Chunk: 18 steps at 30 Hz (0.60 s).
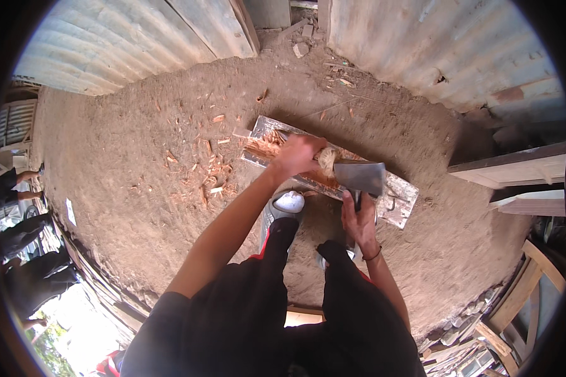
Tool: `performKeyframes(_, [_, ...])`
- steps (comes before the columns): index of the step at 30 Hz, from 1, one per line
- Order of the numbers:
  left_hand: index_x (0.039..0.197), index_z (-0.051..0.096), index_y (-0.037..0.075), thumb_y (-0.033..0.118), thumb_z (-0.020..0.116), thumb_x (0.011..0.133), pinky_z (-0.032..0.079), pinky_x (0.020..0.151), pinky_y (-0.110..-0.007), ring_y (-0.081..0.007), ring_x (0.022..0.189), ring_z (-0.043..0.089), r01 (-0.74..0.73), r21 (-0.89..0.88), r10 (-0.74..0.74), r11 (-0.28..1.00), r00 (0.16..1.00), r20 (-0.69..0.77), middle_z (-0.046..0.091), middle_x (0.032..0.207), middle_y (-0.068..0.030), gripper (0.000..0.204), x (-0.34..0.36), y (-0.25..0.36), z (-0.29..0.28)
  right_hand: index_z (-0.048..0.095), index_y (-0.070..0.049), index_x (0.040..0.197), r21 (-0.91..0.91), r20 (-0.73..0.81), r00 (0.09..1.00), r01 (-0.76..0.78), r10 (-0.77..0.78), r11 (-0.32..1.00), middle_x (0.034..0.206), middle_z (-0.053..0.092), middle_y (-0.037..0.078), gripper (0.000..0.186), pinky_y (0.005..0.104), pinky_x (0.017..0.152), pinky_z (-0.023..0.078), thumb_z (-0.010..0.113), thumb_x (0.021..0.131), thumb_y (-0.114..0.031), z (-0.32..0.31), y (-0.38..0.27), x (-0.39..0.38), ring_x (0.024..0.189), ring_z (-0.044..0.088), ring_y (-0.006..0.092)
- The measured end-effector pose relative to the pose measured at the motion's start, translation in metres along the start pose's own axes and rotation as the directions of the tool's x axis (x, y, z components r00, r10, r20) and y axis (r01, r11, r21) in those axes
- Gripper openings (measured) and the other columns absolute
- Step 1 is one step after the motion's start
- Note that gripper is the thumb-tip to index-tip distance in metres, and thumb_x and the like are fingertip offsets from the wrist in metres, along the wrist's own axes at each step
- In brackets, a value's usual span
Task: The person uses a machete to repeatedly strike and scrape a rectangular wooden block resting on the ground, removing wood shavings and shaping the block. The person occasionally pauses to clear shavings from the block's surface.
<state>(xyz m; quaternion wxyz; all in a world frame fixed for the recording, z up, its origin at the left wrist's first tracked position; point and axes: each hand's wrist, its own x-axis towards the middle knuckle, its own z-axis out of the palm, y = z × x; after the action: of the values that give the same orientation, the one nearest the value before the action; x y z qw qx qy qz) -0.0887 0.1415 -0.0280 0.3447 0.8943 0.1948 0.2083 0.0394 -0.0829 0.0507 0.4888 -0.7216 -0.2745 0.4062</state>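
My left hand (297,155) is closed around a rough piece of wood (326,161), whose pale cut end faces right. In my right hand (359,221) is the dark handle of a hatchet, with the fingers wrapped round it. The broad grey hatchet head (362,178) lies just right of the wood's end; whether the two touch, I cannot tell. Beneath both hands is a low, paint-worn wooden bench (401,204). Reddish shavings (265,146) cover its left end. The far part of the held wood is hidden by my left hand.
Wood chips (207,179) lie scattered on the dirt floor (138,138) left of the bench. My shoes (288,202) are close to its near side. Corrugated metal sheets (446,50) stand at the back. Wooden furniture (516,166) is at the right; people (34,242) are at the far left.
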Motion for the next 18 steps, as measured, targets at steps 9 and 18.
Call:
performKeyframes(9, [0.098,0.070,0.005,0.015,0.082,0.056,0.055,0.074,-0.045,-0.0371,0.083,0.070,0.011,-0.032,-0.009,0.999,0.997,0.070,0.071,0.086,-0.0169,0.045,0.001,0.010,-0.015,0.053,-0.001,0.102,-0.208,0.029,0.993,0.122,-0.119,0.970,0.061,0.052,0.004,0.033,0.0279,0.042,0.041,0.051,0.110,-0.033,-0.002,0.005,0.010,0.047,0.051,0.0122])
performKeyframes(18, [0.102,0.069,0.003,0.006,0.070,0.064,0.054,0.077,-0.047,-0.0385,0.085,0.070,0.096,0.027,-0.099,0.995,0.989,0.108,0.071,0.089,-0.0183,0.038,0.003,0.012,-0.007,0.052,0.000,0.099,-0.067,-0.025,0.997,0.069,-0.071,0.995,0.062,0.051,0.004,0.034,0.0275,0.039,0.038,0.052,0.109,-0.032,0.001,0.003,0.009,0.043,0.048,0.0107])
